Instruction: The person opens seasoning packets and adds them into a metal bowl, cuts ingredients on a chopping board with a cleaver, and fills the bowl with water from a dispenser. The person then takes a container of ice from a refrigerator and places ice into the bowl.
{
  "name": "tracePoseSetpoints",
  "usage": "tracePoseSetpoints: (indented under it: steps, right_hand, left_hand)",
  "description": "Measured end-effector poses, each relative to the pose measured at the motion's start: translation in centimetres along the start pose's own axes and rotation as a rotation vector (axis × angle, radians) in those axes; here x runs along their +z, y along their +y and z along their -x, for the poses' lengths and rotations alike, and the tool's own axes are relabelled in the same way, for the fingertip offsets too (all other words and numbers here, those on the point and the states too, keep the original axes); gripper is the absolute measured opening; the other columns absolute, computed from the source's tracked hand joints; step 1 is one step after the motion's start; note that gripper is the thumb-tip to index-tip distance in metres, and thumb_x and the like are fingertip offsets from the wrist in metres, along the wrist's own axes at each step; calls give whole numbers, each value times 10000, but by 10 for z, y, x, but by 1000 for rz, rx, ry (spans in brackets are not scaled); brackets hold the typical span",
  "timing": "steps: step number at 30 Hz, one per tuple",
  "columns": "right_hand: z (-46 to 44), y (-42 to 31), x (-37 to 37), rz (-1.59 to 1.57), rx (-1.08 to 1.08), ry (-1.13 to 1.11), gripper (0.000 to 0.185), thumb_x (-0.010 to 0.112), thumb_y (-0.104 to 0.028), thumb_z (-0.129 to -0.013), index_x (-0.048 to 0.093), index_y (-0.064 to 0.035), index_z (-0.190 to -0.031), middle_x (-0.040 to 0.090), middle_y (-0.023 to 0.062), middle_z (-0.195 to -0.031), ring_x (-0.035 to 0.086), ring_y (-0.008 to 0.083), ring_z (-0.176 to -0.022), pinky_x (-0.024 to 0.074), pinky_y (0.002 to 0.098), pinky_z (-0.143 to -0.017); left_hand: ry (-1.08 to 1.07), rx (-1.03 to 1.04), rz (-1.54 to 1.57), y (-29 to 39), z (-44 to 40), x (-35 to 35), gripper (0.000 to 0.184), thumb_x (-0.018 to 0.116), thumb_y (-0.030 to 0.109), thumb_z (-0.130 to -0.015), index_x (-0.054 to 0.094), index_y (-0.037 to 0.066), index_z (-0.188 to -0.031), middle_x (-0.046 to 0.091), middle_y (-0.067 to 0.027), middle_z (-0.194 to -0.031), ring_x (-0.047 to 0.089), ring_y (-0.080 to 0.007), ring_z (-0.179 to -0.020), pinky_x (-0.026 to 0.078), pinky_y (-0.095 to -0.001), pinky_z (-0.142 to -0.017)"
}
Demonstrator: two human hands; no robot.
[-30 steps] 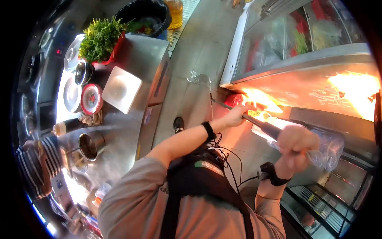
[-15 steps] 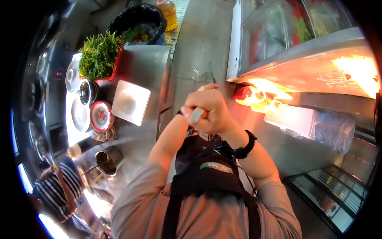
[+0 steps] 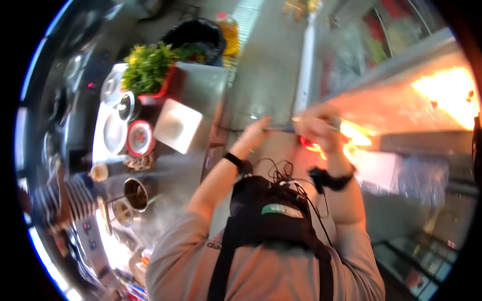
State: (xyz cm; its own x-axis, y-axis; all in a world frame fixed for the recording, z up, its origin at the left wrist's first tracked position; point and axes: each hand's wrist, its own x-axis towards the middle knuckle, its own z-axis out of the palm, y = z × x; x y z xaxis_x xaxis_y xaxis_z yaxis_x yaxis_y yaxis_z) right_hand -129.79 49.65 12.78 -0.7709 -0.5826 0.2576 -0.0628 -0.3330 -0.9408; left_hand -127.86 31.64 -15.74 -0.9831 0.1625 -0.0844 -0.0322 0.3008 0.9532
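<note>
As flames flare just right of the pole, the person does well to grip firmly: the right hand clenches it, the left hand curls around it farther left.

On our left, a counter holds a basket of leaves at its far end, plates and a bowl nearer us, a dish to their right, and a pot nearer still. Beyond it stands a bin, a bottle just right. A cabinet is on our right.
</note>
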Motion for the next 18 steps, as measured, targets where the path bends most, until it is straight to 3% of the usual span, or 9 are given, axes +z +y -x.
tracePoseSetpoints:
  steps: [2,3,5,7,8,10,13,15,18]
  right_hand:
    - [37,-38,-26,-1469,79,-42,124,580,-100,-779,484,-137,-708,462,-17,-716,431,114,-648,334,266,-546]
    - [56,-58,-40,-1987,142,-33,161,577,-54,-756,479,-177,-720,441,-33,-755,432,125,-688,329,266,-568]
    - [82,-101,-127,-1481,115,86,301,618,-91,-794,401,-193,-611,379,-51,-577,384,64,-557,277,224,-515]
    - [135,-114,-247,-150,-47,208,359,532,-256,-936,316,-169,-663,254,-45,-559,224,79,-466,225,231,-424]
    - [153,-123,-284,-148,-128,317,342,508,-242,-965,335,-157,-681,265,-36,-541,249,79,-451,244,219,-410]
    - [189,-144,-364,-88,-91,220,329,511,-208,-965,344,-145,-689,286,-26,-536,273,82,-435,280,222,-409]
    - [227,-155,-435,-92,-168,210,293,514,-188,-964,378,-139,-709,281,-17,-531,281,90,-431,323,221,-436]
    - [242,-170,-453,62,-96,850,195,576,-212,-923,508,-96,-782,447,12,-581,439,116,-497,407,250,-510]
    - [245,-178,-443,333,-60,1016,167,577,-207,-917,517,-89,-816,461,26,-623,455,131,-539,415,260,-535]
  left_hand:
    - [10,111,-362,59,16,7,718,768,298,-704,489,54,-1318,545,-191,-1258,507,-344,-1179,424,-429,-981]
    - [-40,172,-385,90,32,6,756,757,336,-709,458,55,-1345,521,-187,-1287,483,-342,-1209,413,-429,-1000]
    - [-54,68,-351,104,52,19,695,709,281,-779,412,32,-1356,465,-217,-1318,470,-382,-1202,402,-426,-1004]
    - [-16,-24,-314,114,93,23,635,685,290,-806,432,37,-1332,471,-208,-1282,486,-386,-1167,430,-432,-959]
    - [-3,-66,-285,124,118,22,605,673,295,-820,443,42,-1319,478,-203,-1257,497,-387,-1146,443,-434,-934]
    - [134,-90,-452,98,168,43,582,663,317,-833,453,53,-1308,492,-194,-1222,511,-387,-1117,445,-436,-922]
    - [286,-401,-437,98,274,68,523,648,350,-850,518,54,-1261,515,-186,-1233,519,-365,-1122,441,-426,-931]
    - [376,-561,-408,95,343,98,525,665,359,-827,530,62,-1239,544,-200,-1179,533,-372,-1106,454,-434,-915]
    - [388,-762,-371,86,434,139,527,665,374,-830,542,50,-1228,554,-194,-1195,536,-369,-1111,449,-422,-928]
